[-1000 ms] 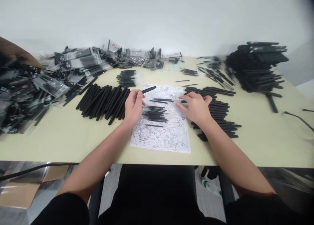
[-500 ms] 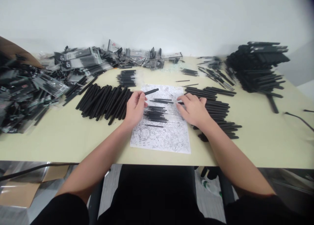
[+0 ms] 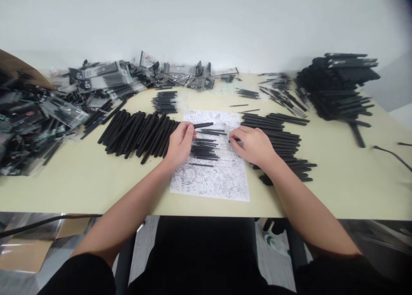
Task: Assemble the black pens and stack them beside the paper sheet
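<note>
My left hand is closed around a slim black pen barrel, whose narrower end points right over the printed paper. Opposite it, my right hand pinches a small black piece, mostly covered by the fingers; its kind cannot be made out. Between the hands, several thin black refill-like sticks lie side by side on the paper. A heap of thicker black pen barrels lies beside my left hand. Black pen-like rods lie under and beyond my right hand.
Clear plastic packets pile along the back and left. A small bundle of thin sticks lies behind the paper. At the back right stands a tall stack of black pens. A dark cable crosses the right edge.
The barrel in my left hand has swung from tilted upward to nearly level. My right fingers have drawn closer together and lower around the small black piece.
</note>
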The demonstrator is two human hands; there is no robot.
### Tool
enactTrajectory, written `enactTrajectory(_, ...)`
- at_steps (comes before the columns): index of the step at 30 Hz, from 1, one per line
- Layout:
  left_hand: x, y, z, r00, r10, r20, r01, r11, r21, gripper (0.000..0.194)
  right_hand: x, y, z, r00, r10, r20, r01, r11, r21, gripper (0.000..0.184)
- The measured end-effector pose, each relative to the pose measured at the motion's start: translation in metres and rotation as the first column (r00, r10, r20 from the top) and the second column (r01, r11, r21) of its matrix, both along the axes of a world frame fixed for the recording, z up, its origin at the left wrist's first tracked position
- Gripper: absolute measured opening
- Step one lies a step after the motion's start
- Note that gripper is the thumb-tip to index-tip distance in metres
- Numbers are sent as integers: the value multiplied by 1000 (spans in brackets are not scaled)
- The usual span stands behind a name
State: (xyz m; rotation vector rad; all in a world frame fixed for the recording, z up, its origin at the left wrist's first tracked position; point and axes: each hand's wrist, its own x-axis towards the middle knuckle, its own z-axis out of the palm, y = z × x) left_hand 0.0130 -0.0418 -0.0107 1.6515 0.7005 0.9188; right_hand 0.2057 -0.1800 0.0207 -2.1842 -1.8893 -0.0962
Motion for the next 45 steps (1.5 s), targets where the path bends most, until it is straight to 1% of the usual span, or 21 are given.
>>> enactTrajectory(6, 0, -1, 1, 1000, 1, -16, -1, 1000, 1, 25, -1, 0, -1, 999, -32, 19, 31, 999, 18, 24)
enactTrajectory(10, 0, -1, 1, 1000, -10, -22, 10, 1000, -3, 24, 1, 0, -2, 995, -89, 48, 85, 994, 74, 26)
enactTrajectory(14, -1, -2, 3, 999, -20, -41, 20, 1000, 0, 24, 3, 0, -4, 993, -116, 36, 112, 988, 109, 27)
enactTrajectory(20, 0, -1, 2, 999, -17, -31, 17, 1000, -13, 24, 3, 1, -7, 997, -72, 4, 72, 996, 59, 27)
enactTrajectory(24, 0, -1, 0, 1000, -14, -15, 14, 1000, -19, 24, 2, 2, -8, 998, -66, -10, 66, 997, 34, 28)
enactTrajectory(36, 1, 0, 1, 1000, -4, -21, 3, 999, -33, 25, 6, 3, -10, 995, -40, -89, 47, 996, 74, 26)
enactTrajectory(45, 1, 1, 2, 1000, 7, -19, -8, 999, -49, 25, 7, 2, -11, 992, -47, -120, 56, 996, 69, 26)
